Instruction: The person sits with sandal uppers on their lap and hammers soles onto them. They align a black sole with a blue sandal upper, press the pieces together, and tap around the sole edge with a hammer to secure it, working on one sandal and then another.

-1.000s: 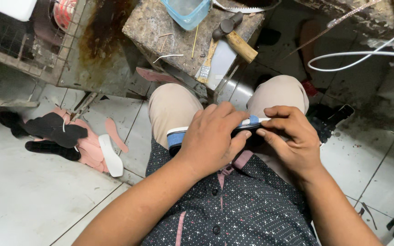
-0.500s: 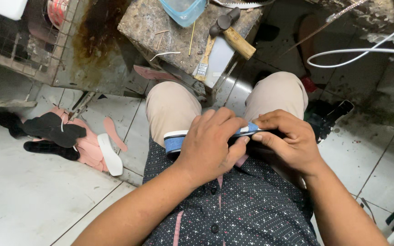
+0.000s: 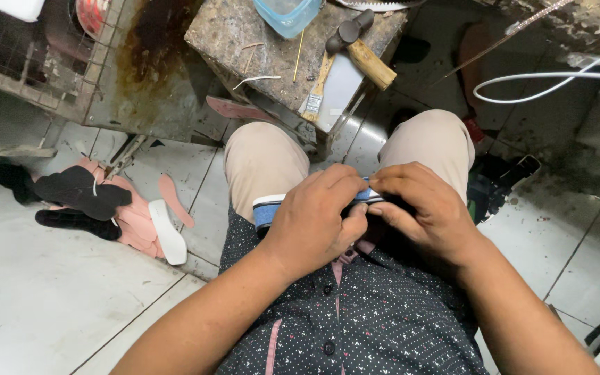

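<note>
Far to the left of the grip, a pile of pink, black and white shoe insoles lies on the grey tiled floor. The left hand is closed over a blue and white sole piece, which rests across the lap. The end of this piece sticks out just left of the hand, above the left knee. The right hand touches the left one, and its fingertips pinch the blue edge of the same piece between the two hands. Both hands hold it tightly, with the fingers curled.

Above the grip, beyond the knees, stands a worn stone block. On it lie a clear blue plastic box, a small paint brush and a hammer with a wooden handle. Up and to the right of the grip, a white cable curves over the dark floor.
</note>
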